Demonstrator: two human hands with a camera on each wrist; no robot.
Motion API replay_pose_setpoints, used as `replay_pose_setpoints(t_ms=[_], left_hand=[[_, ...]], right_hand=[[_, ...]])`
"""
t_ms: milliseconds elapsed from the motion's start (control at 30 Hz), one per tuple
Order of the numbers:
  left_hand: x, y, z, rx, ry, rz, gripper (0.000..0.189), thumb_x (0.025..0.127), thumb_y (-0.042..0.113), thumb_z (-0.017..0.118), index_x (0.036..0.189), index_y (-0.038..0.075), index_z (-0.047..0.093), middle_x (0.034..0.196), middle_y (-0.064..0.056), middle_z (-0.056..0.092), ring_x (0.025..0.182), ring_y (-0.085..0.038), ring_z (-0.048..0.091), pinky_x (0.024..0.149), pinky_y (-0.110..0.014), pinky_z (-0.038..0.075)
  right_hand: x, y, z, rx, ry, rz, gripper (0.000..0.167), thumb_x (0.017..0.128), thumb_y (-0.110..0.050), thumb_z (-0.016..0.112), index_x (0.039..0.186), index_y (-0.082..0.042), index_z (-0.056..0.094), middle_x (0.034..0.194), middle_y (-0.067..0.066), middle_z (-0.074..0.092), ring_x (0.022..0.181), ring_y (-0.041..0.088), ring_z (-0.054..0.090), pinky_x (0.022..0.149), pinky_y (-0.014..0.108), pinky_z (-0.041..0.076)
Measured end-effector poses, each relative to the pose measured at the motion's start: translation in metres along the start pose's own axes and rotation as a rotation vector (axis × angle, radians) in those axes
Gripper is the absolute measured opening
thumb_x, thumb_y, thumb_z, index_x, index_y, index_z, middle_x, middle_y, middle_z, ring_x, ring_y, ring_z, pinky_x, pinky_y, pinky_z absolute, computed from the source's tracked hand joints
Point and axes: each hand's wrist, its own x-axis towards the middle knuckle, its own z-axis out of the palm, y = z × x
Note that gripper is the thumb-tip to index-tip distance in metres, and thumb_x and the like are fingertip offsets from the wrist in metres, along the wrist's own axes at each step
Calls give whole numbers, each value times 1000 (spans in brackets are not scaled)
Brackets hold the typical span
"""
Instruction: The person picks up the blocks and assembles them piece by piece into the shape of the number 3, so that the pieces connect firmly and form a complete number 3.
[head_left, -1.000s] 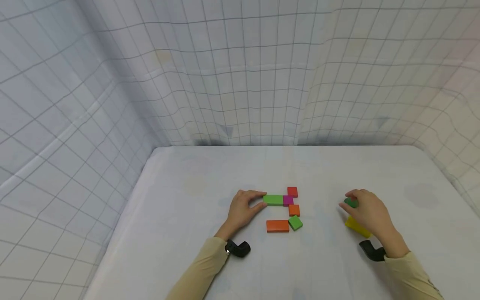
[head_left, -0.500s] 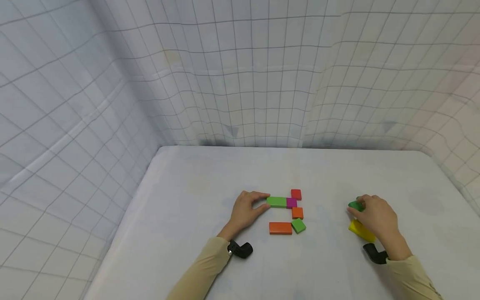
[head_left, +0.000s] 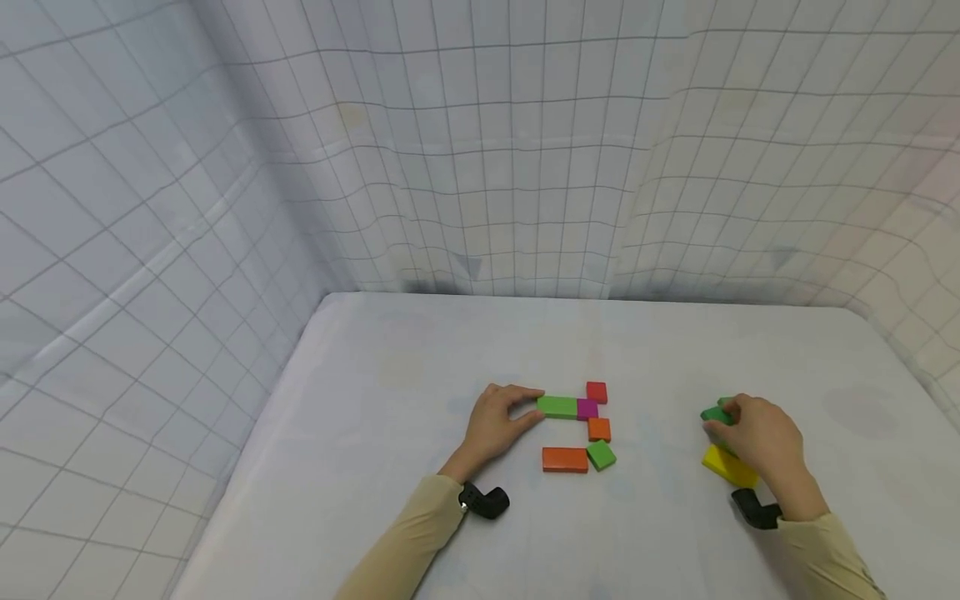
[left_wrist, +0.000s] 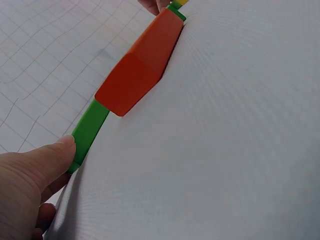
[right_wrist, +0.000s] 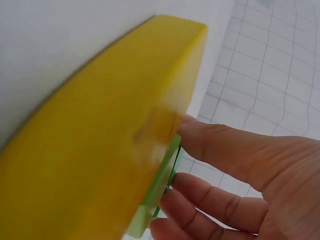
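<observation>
My left hand (head_left: 497, 423) pinches the left end of a light green block (head_left: 557, 407) between thumb and fingers. A purple block (head_left: 587, 409) adjoins its other end, with a red square block (head_left: 596, 392) and an orange square block (head_left: 599, 429) at the purple one's corners. On the right, my right hand (head_left: 759, 437) has its thumb and fingers around a dark green block (head_left: 716, 415). Light green shows beside that block, partly hidden by the fingers. A yellow block (head_left: 729, 467) lies under the hand and fills much of the right wrist view.
Below the row, a long orange-red block (head_left: 565, 460) lies with a tilted green square block (head_left: 602, 456) at its right end. All rest on a white-covered table (head_left: 420, 350). Gridded white cloth (head_left: 480, 150) hangs behind and to the sides.
My right hand has drawn its thumb and fingers closer around the dark green block. The left hand stays on the light green block. The head view has shifted slightly.
</observation>
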Motion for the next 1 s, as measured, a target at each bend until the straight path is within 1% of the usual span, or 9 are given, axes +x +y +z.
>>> replay_pose_setpoints(t_ms=[300, 433, 700, 867, 1000], left_hand=[[0, 0, 2, 2, -2, -3, 34, 86, 36, 70, 117, 22, 70, 111, 10, 66, 83, -10, 46, 73, -25, 37], [0, 1, 0, -4, -1, -4, 34, 86, 36, 70, 117, 22, 70, 111, 10, 66, 83, -10, 46, 73, -25, 37], [2, 0, -1, 5, -17, -27, 35, 86, 36, 69, 118, 22, 69, 115, 9, 65, 89, -11, 48, 76, -27, 38], [1, 0, -1, 3, -14, -31, 35, 86, 35, 70, 118, 22, 69, 115, 8, 65, 88, -12, 48, 76, -28, 39], [0, 1, 0, 2, -23, -33, 34, 86, 35, 70, 118, 22, 69, 114, 9, 65, 87, -11, 48, 75, -27, 38]], right_hand=[[0, 4, 1, -2, -12, 25, 45, 83, -28, 73, 105, 9, 60, 93, 25, 63, 71, 27, 57, 51, 31, 41], [1, 3, 1, 0, -14, 20, 46, 82, -27, 73, 105, 11, 60, 91, 24, 62, 70, 26, 56, 51, 31, 41], [4, -2, -1, 11, -15, 9, 46, 81, -28, 74, 103, 12, 61, 88, 21, 63, 71, 26, 56, 53, 32, 42], [5, -4, 1, 13, -20, 4, 47, 82, -30, 73, 104, 10, 61, 93, 23, 64, 74, 29, 58, 54, 32, 42], [3, -4, 6, 27, -35, 7, 48, 82, -33, 73, 105, 8, 61, 94, 22, 65, 75, 30, 59, 56, 34, 43]])
